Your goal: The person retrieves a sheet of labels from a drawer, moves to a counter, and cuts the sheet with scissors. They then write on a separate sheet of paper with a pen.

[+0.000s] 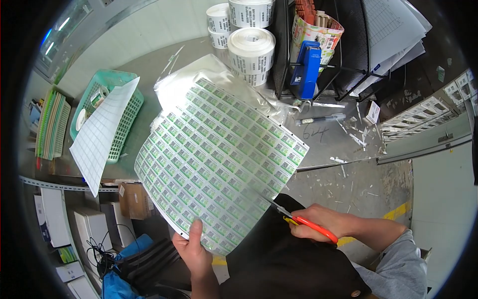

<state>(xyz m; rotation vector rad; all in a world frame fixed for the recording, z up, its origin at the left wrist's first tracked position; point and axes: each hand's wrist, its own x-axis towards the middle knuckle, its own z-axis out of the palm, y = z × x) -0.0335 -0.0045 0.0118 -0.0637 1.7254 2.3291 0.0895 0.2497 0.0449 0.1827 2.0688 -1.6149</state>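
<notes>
Scissors (311,225), one; label sheet (219,162), one

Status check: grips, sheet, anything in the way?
Left grip holding sheet by near edge. Right grip holding scissors, blades at sheet's edge. No obstruction visible there.

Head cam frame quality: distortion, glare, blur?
Head view: wide-angle distortion, black rounded corners, metal rail looks bowed; head view: glare on the plastic film; head view: label sheet print softens near the scissors blades, fine text unreadable.
</notes>
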